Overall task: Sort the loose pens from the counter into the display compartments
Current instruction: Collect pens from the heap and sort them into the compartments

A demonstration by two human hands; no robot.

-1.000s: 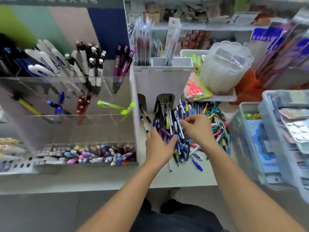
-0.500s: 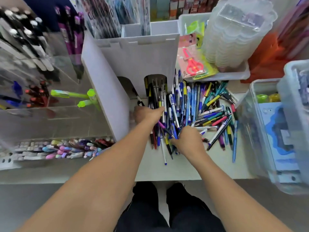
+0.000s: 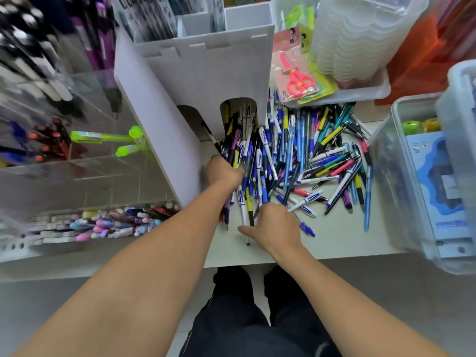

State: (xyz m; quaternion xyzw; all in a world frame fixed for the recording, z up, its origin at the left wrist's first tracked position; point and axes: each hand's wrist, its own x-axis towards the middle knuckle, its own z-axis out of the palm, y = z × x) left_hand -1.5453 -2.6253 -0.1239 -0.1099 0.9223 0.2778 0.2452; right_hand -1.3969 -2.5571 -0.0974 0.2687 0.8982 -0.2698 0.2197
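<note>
From the head camera, I now look almost straight down on the bench (image 3: 334,240), where a second ago the view took in the shelves above; I have leaned in over the work. My left hand (image 3: 224,172) has gone forward from the near edge of the pen pile (image 3: 291,161) to its far left side, just beside the white cardboard display stand (image 3: 206,70), and its fingers curl down among the pens there; what it grips, if anything, I cannot tell. My right hand (image 3: 273,228) has drawn back from the middle of the heap to its near edge, thumb stretched left and fingers bent onto the pens, though I cannot tell whether it has one pinched. The loose pens lie heaped on the bench, spilling from the arched opening (image 3: 239,117) at the foot of the stand. The clear acrylic compartments (image 3: 77,140) to the left hold sorted pens, well apart from both hands. I judge that nothing has yet been lifted out; the hands seem to be gathering a like batch first.
</note>
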